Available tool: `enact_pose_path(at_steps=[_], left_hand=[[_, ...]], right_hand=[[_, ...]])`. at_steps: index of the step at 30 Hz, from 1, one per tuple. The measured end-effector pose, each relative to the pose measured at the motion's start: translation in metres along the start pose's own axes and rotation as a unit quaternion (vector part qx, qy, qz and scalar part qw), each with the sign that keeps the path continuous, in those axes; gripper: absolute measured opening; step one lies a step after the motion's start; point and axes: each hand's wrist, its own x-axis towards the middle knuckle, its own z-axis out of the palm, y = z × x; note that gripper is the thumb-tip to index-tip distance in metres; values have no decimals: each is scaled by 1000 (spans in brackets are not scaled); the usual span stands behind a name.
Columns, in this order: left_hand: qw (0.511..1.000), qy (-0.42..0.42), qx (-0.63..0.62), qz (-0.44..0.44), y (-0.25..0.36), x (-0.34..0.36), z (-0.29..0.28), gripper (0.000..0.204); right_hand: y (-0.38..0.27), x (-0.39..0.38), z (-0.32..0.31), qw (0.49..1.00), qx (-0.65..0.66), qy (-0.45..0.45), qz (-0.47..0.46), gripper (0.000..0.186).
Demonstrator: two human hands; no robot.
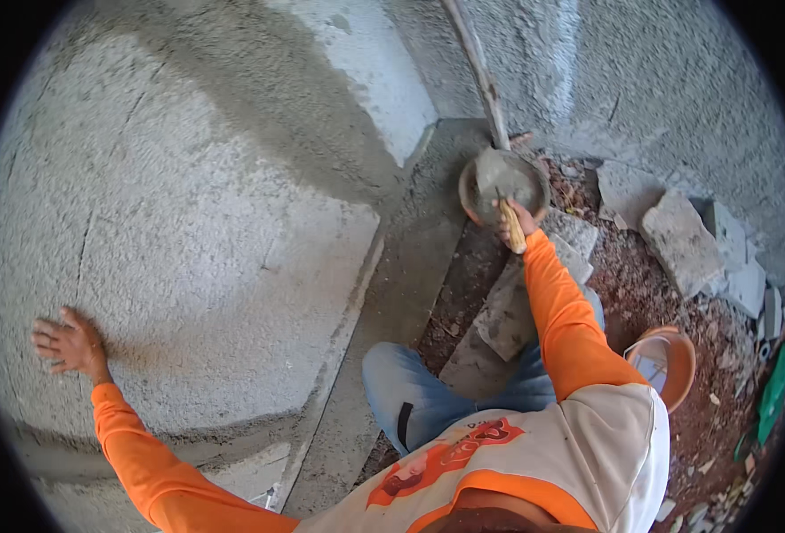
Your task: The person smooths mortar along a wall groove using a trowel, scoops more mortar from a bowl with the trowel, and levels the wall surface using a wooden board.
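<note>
My right hand (515,222) is closed round the wooden handle of a trowel (511,229). The trowel's blade dips into grey wet mortar in a round pan (541,197) with a brownish rim. My left hand (71,342) lies flat with spread fingers against the rough grey cement surface (232,266) at the far left and holds nothing. A strip of darker, wet-looking mortar (401,284) runs along the edge of that surface, between it and my knee.
A wooden pole (479,67) leans beside the pan. Broken concrete slabs (681,240) lie on reddish rubble at the right. An orange bucket (677,364) stands by my right side, with a green piece (774,391) beyond it. Blocks (508,311) lie near my legs.
</note>
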Motion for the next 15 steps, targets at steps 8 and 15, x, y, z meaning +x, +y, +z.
enact_pose_path(at_steps=[8,15], left_hand=[[998,49,30,-4,14,-13,11,74],[999,41,18,-13,10,-10,-6,70]], right_hand=[[-95,-94,243,939,-130,-65,-311,45],[-115,-119,419,683,-224,98,-688,39]])
